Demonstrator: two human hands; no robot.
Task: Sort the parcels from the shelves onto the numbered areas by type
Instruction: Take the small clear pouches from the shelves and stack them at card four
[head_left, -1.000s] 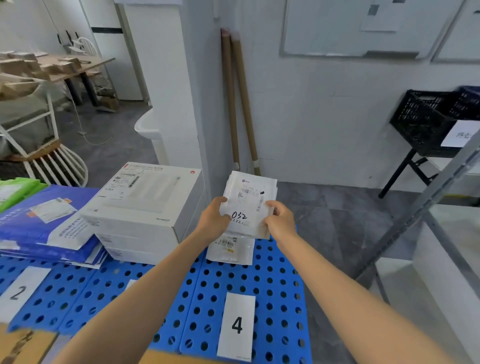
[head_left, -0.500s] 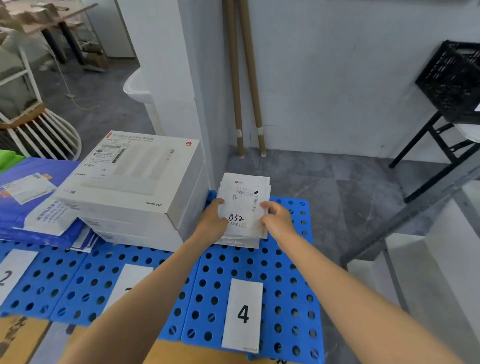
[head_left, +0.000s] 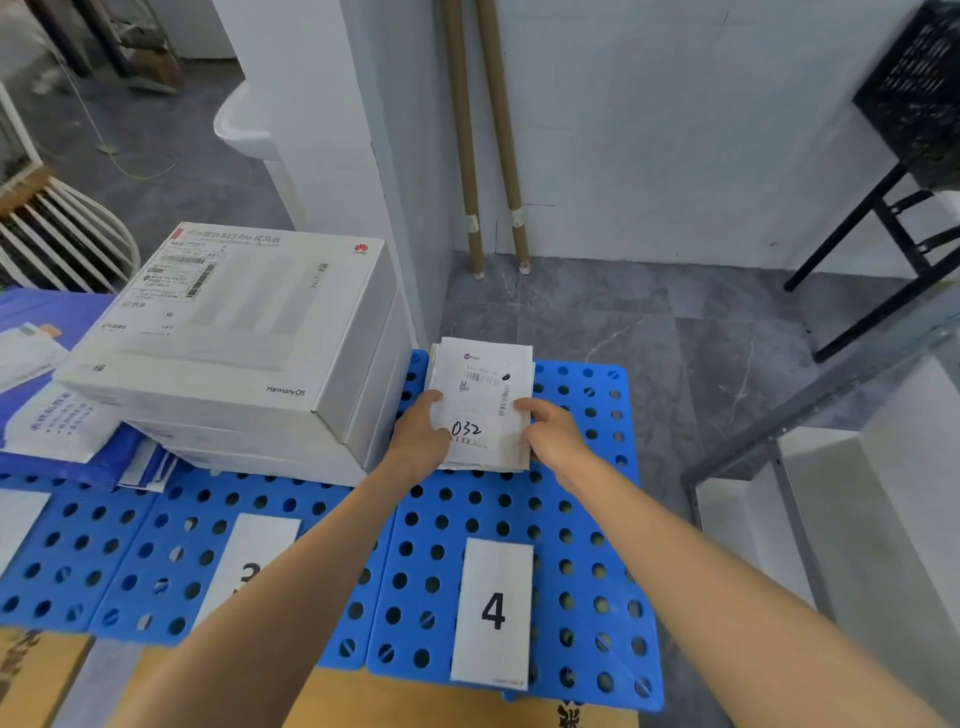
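At the far left lie blue mailing bags (head_left: 67, 467), at least two, overlapping, with white labels on them. Next to them is a stack of white boxes (head_left: 234, 322), three as far as the edges show, sitting on the blue mat (head_left: 576, 499) behind the card marked 3 (head_left: 260, 540). Just right of the boxes, the left hand (head_left: 418, 436) grips the left edge of a flat white packet (head_left: 483, 410) with its thumb on top; its other fingers are hidden underneath. The packet, with "032" written on it, is at the far end of the area with the card marked 4 (head_left: 493, 613). It sits on top of a few similar flat packets whose edges peek out; how many cannot be counted, nor whether the top one has fully settled on them. The right hand (head_left: 550, 436) pinches the right edge the same way, thumb on top. The packet looks light, thin and bendy, probably paper or soft plastic with something flat inside, so it should be easy to lift but may sag or slide off its neighbours. Holding both long edges, as here, seems the safest grip. Two cardboard tubes (head_left: 462, 130) lean on the wall behind. Further right are a grey metal shelf frame (head_left: 831, 395) and one black crate (head_left: 919, 88) on a stand.
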